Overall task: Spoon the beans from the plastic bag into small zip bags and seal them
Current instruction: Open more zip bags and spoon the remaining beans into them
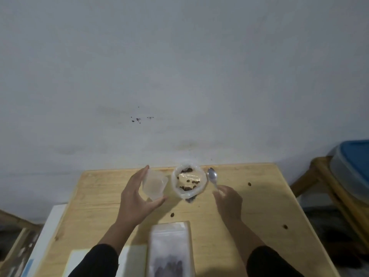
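The plastic bag point(188, 181) sits near the far edge of the wooden table point(249, 206), close to the wall point(179, 66), with its mouth rolled wide open so that dark beans point(187, 188) show scattered thinly over its bottom. Just left of it, the left hand point(135, 198) holds a small zip bag point(154, 184) upright above the table: the fingers stretch up along the bag's left side and the thumb curls in under its lower edge, so the clear bag is cupped between them. It looks empty, though the film is too cloudy to be sure. Just right of the plastic bag, the right hand point(229, 202) grips the handle of a metal spoon point(212, 176), fingers folded around it with the back of the hand toward the camera; the bowl points away toward the wall, and whether it carries anything cannot be told. Both forearms reach in from the bottom edge, in dark sleeves point(267, 262) that are cut off there. A few loose beans point(249, 184) lie apart on the tabletop to the right and in front. Near the front edge, between the arms, lies a blurred clear packet point(169, 246) with something dark inside, cut off at the bottom and hard to make out, beside a pale flat sheet point(131, 260). At the far right a blue-lidded container point(353, 166) rests on a wooden frame point(319, 176), only partly in view.
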